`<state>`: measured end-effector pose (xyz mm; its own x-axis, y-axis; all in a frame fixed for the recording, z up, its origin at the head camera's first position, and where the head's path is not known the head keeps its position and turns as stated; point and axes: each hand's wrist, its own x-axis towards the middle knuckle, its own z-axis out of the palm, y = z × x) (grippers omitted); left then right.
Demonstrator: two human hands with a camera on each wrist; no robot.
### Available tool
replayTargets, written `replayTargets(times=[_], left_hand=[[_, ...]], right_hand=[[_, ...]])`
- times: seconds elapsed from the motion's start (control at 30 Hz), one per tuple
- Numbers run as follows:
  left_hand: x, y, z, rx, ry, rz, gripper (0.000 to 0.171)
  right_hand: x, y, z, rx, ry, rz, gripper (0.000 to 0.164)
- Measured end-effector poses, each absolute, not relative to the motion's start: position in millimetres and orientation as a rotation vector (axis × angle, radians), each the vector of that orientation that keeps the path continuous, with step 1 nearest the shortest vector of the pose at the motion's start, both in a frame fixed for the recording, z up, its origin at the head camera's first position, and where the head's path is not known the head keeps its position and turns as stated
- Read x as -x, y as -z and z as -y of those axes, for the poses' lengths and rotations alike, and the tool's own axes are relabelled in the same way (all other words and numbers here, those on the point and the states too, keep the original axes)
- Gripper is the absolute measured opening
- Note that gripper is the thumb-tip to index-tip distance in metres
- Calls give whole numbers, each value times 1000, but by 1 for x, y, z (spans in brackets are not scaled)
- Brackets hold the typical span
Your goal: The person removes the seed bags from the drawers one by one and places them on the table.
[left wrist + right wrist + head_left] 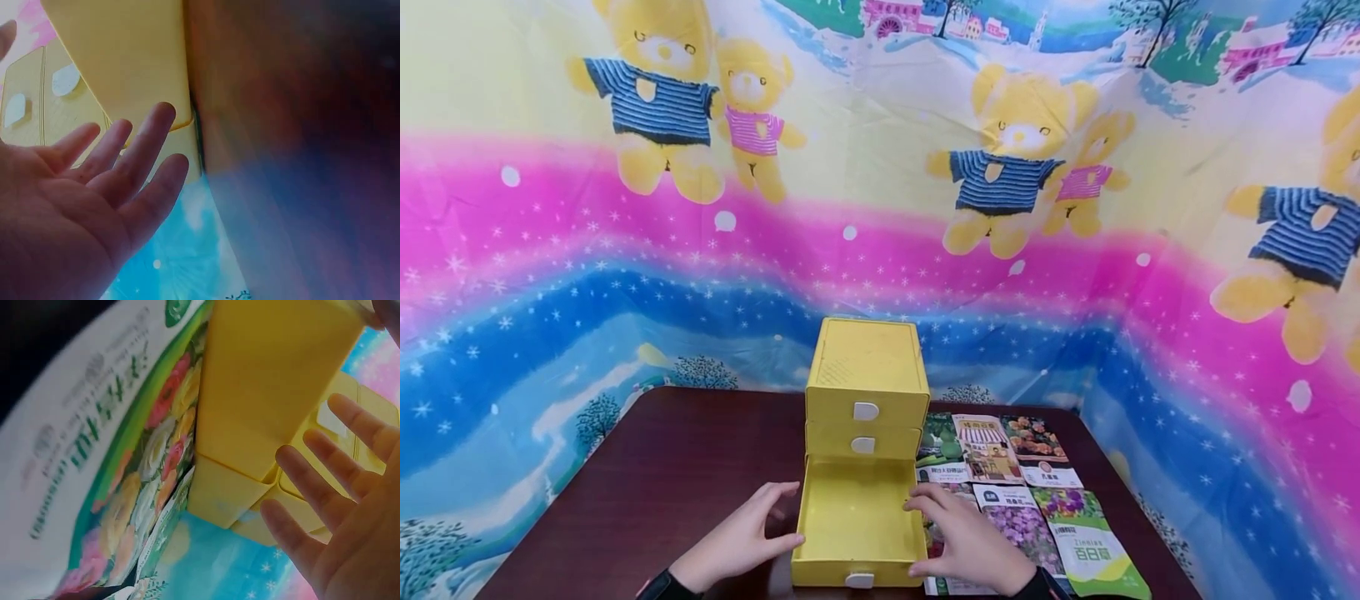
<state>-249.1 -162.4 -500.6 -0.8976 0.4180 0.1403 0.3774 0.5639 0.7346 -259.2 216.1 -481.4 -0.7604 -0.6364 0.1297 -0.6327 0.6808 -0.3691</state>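
Observation:
A yellow plastic drawer unit (pixel 871 354) stands on the table, with white tabs on its fronts. Its lowest drawer (pixel 859 510) is pulled out toward me and its yellow floor shows. Along that drawer's left wall is my left hand (pixel 737 533), fingers spread and thumb at the wall near the front. My right hand (pixel 973 542) is at the right wall, its thumb by the front corner and its fingers extended over the rim. Whether the thumbs press on the plastic, I cannot tell. In both wrist views the fingers, such as the left fingers (pixel 150 134), are loosely extended, holding nothing.
Several seed packets, among them a green zinnia packet (pixel 1097 542) and a purple-flower packet (pixel 1018 525), lie in rows right of the drawer unit, partly under my right hand. The dark wooden table (pixel 700 450) meets a printed bear curtain (pixel 850 167) at the back and sides.

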Motion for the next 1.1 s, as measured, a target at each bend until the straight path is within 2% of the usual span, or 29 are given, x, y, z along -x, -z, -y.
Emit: replayTargets(times=[0.33,0.7,1.1], left_hand=[[242,507,165,-832,-1210,-2715,92],[241,504,164,-789,-1190,-2758,96],[251,504,163,-735,-1219,-2777,97]], right_hand=[[255,491,-218,1176,633,-2894,65],[257,493,-217,1170,628,-2909,65],[267,490,-214,1039,632,-2965,69]])
